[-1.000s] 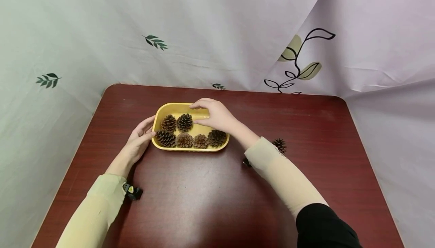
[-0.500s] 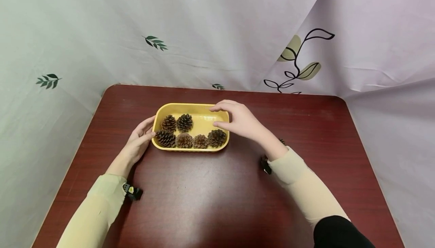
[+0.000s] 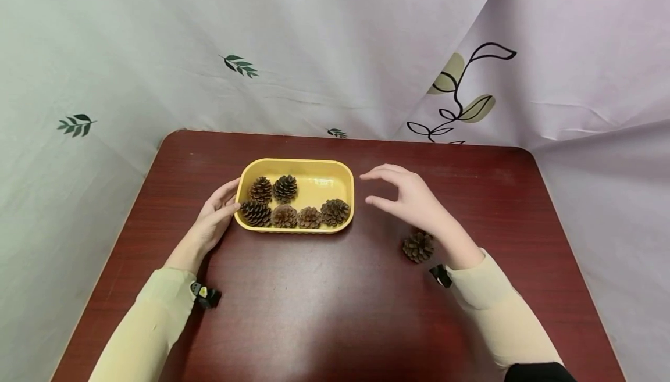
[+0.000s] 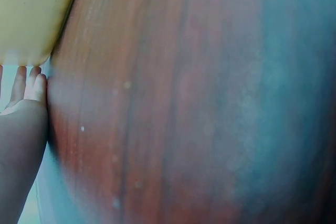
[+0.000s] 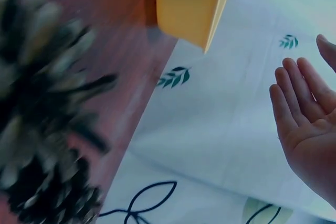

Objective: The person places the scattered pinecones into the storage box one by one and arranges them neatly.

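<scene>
A yellow plastic box stands on the table with several brown pine cones in it, most in a row along its near side. At its left end my left hand touches the outer wall and rim, and in the left wrist view its fingers look straight. My right hand hovers to the right of the box, thumb and fingers spread apart, holding nothing. Below its wrist a loose pine cone lies on the table. Beside that cone, the right wrist view also shows a second pine cone, which the right arm hides from the head view.
The dark red wooden table ends at a pale cloth printed with leaves, which hangs behind it and at both sides. A small black wrist camera sits on the left wrist, another black camera on the right.
My right hand has drawn back from over the box, to the right and towards me, fingers spread throughout. The loose pine cone near its wrist has come into view. The left hand and box stay put.
</scene>
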Available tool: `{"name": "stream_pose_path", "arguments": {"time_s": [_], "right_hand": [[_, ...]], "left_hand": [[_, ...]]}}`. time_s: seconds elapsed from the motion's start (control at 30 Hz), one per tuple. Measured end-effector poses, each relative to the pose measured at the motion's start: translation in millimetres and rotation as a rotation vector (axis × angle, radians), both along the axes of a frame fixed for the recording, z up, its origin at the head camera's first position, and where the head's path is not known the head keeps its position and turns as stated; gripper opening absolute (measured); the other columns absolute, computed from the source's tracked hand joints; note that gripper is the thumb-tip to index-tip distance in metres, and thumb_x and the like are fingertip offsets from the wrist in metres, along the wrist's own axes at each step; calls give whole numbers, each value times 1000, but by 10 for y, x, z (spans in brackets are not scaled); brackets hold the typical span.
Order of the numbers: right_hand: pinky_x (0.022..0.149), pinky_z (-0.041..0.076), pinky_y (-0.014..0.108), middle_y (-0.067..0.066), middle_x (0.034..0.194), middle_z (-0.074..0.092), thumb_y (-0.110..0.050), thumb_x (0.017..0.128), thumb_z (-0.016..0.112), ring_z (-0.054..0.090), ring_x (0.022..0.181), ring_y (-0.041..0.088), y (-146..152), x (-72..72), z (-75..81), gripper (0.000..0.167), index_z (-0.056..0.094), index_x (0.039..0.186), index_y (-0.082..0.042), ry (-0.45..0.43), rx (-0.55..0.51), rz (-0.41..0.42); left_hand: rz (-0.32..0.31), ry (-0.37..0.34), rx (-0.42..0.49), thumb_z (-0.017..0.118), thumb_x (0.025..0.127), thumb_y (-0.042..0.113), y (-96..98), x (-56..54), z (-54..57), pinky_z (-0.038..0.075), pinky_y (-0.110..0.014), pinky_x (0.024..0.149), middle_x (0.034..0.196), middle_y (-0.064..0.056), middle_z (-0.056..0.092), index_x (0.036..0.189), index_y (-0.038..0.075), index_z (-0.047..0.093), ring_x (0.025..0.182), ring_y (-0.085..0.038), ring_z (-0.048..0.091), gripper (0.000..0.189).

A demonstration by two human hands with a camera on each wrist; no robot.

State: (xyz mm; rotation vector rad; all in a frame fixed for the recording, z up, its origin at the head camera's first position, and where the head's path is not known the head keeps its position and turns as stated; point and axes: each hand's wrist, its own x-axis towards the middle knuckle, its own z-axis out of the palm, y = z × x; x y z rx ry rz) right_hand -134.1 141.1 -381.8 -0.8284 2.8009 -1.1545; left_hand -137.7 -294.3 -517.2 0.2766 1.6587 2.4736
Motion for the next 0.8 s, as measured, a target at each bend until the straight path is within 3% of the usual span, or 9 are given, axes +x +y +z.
{"name": "stream_pose_path", "arguments": {"time_s": [0.57,0.63,0.8], "right_hand": [[104,52,44,6,126,75,-5,88,86,68,123,27,688,217,-373,40,77,126,-16,-13,-4,-160],[101,53,39,6,126,75,-4,88,86,69,121,26,758,253,-417,41,77,126,-16,-15,5,-178],[96,46,9,7,124,75,0,85,86,69,117,28,918,346,-526,43,77,125,-12,-30,29,-220]], "left_hand": [[8,-11,-11,55,104,-8,7,-5,10,48,-15,107,142,9,67,145,16,60,130,-3,62,48],[9,-12,-6,56,104,-8,6,-3,11,48,-15,107,142,9,67,145,16,60,130,-3,62,48],[11,-13,-7,57,104,-7,6,6,16,48,-16,107,142,9,67,144,16,60,130,-3,62,47]]}}
